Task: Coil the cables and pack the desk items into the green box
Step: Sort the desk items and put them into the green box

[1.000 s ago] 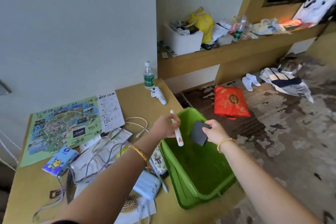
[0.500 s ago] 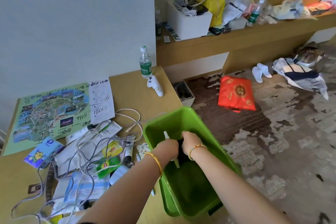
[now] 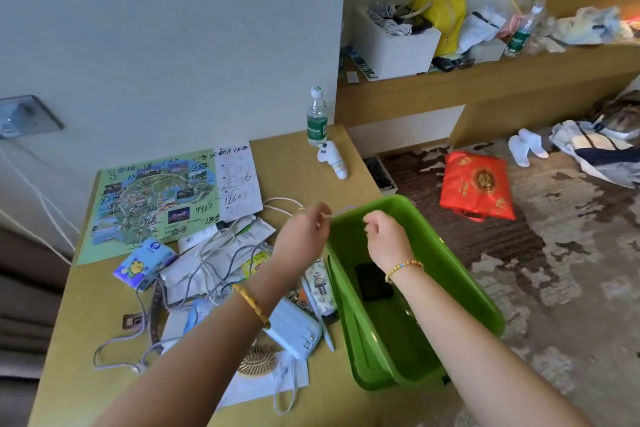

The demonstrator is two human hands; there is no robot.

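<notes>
- Our left hand (image 3: pixel 308 230) hangs over the near-left rim of the box (image 3: pixel 464 274), fingers loosely curled; our right hand (image 3: pixel 384 236) hangs above the box's middle the same way. Neither holds anything that we can see.
- The box sits at the desk's (image 3: pixel 287 163) right end, tilted, its far side seeming to overhang the edge — a nudge could tip it, we judge. A dark flat item (image 3: pixel 372 282) lies on its floor.
- Just left of the box lie a patterned pouch (image 3: pixel 320 282), a pale blue power bank (image 3: pixel 294 328) and a hairbrush (image 3: pixel 258 360).
- Further left, the cables (image 3: pixel 211 263) tangle over papers (image 3: pixel 194 274) (grey and white strands, crossing many times).
- Handling, as we judge it: cables light, limp and springy; best pinched at a plug end and drawn free before winding, or the papers will drag along.
- The power bank looks dense and smooth — grip it across its width. The tissue pack (image 3: pixel 143 263) is soft; the bottle (image 3: pixel 317 118) stands upright at the back.
</notes>
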